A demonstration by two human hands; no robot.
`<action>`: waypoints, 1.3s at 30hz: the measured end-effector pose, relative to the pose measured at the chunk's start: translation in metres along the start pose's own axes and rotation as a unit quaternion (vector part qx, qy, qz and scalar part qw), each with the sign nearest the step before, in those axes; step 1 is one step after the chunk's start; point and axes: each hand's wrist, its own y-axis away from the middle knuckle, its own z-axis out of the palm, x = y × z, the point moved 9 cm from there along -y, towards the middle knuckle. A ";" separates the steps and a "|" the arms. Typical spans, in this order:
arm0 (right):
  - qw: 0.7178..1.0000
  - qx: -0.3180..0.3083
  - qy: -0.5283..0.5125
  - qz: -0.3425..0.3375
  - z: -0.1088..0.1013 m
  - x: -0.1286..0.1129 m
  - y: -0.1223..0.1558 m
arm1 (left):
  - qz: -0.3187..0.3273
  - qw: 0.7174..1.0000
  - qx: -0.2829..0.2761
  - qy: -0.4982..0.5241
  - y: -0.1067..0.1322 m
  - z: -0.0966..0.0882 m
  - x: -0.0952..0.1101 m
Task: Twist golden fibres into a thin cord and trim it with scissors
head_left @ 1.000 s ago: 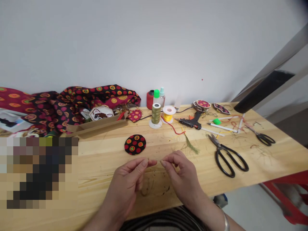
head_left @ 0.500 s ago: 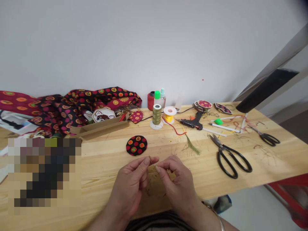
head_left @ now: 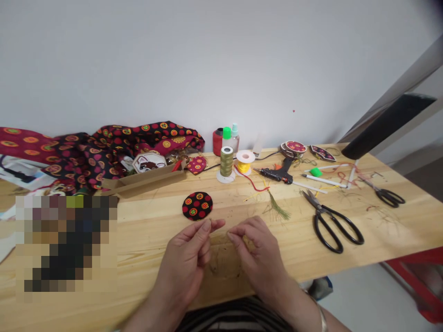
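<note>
My left hand [head_left: 188,263] and my right hand [head_left: 258,256] are held close together over the near edge of the wooden table [head_left: 145,230]. Both pinch with thumb and forefinger, tips a few centimetres apart, on something too fine to make out, possibly a thread. A round black fabric patch [head_left: 197,205] with red and yellow dots lies on the table just beyond my left fingertips. A small green tassel [head_left: 277,208] lies beyond my right hand.
Large black scissors [head_left: 330,222] lie to the right, smaller scissors [head_left: 387,194] farther right. Thread spools [head_left: 226,162], a glue gun [head_left: 278,173], bottles [head_left: 228,137] and patterned cloth [head_left: 114,145] with a cardboard box [head_left: 141,180] line the back.
My fingertips came together half a second ago and have drawn slightly apart again. The view has shifted a little; nothing on the table has moved.
</note>
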 end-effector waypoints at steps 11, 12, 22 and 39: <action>0.924 -0.191 0.287 -0.165 0.044 -0.004 0.001 | 0.017 0.999 0.012 0.030 -0.002 -0.008 0.006; 0.924 -0.191 0.285 -0.165 0.045 -0.003 0.001 | 0.018 0.999 0.015 0.031 -0.002 -0.009 0.007; 0.963 -0.026 -0.232 0.133 0.001 0.028 -0.013 | 0.031 0.999 0.025 0.029 -0.002 -0.011 0.013; 0.996 -0.017 -0.081 -0.025 0.022 -0.006 0.016 | -0.025 0.999 -0.008 0.046 -0.002 0.009 -0.006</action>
